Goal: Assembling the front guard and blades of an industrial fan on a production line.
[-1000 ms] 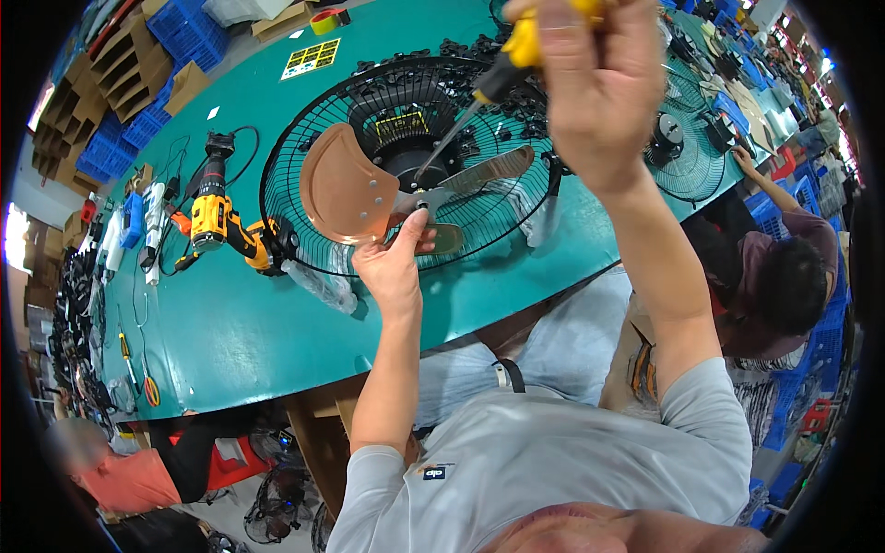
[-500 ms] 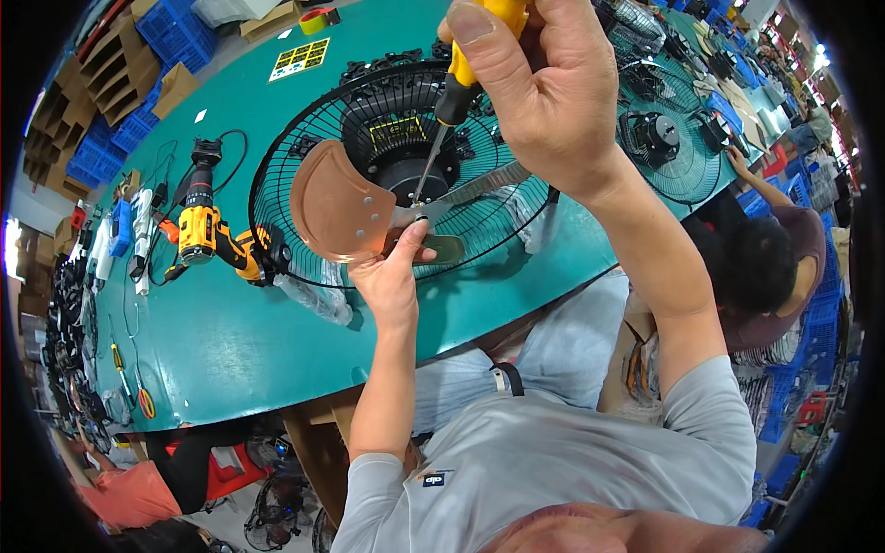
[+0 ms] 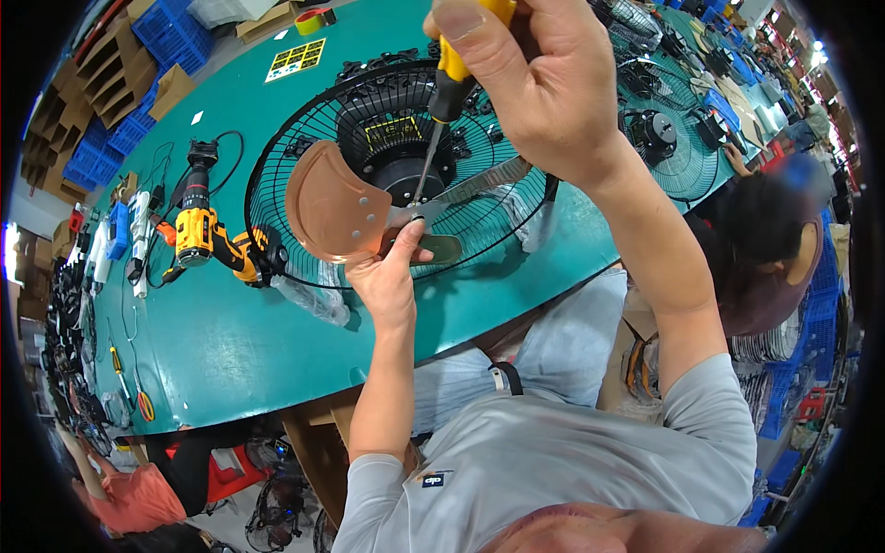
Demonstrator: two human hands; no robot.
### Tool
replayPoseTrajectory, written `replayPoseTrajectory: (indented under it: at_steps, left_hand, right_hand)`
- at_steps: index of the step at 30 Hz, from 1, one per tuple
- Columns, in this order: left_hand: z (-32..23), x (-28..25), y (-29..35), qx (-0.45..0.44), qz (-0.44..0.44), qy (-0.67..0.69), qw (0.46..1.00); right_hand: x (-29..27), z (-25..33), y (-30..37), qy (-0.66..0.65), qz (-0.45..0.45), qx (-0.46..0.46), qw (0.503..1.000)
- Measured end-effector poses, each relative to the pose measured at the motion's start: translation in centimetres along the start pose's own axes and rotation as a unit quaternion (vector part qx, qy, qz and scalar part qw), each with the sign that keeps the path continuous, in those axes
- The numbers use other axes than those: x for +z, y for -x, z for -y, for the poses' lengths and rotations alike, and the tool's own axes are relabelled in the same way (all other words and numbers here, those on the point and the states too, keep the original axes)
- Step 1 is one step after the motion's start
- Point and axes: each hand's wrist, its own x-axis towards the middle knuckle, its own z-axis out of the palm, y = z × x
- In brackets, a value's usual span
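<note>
My right hand grips a yellow-and-black screwdriver, its shaft slanting down to the hub of a fan blade. One blade is broad and copper-coloured; another, seen edge-on, stretches to the right, and a third is dark below. With thumb and fingers, my left hand pinches the blade assembly close to the hub, just under the screwdriver tip. Behind it lies a round black wire fan guard with a black motor at its middle.
A yellow-and-black cordless drill stands left of the guard. Further left lie scissors and a small screwdriver. A sticker sheet and tape roll are at the back. Another person sits on the right beside more fan parts.
My right hand and the screwdriver handle have shifted slightly left, while the tip stays at the hub. My left hand keeps its hold. The person on the right has moved their head.
</note>
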Motion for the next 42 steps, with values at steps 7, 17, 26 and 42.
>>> replayPoseTrajectory:
  at_steps: [7, 17, 26, 42]
  left_hand:
    - [-0.2, 0.0, 0.2, 0.001, -0.003, 0.003, 1.0]
    - [0.1, -0.1, 0.1, 0.001, 0.001, -0.001, 1.0]
    - [-0.1, 0.1, 0.1, 0.003, 0.0, 0.003, 1.0]
    - [0.0, 0.1, 0.3, -0.001, -0.005, -0.01, 1.0]
  right_hand:
    - [-0.4, -0.4, 0.0, 0.03, 0.145, 0.072, 0.986]
    - [-0.4, 0.4, -0.4, -0.056, 0.077, 0.066, 0.993]
    - [-0.3, -0.2, -0.4, -0.053, 0.055, 0.029, 0.997]
    - [0.1, 3.0, -2.5, 0.172, 0.131, 0.033, 0.976]
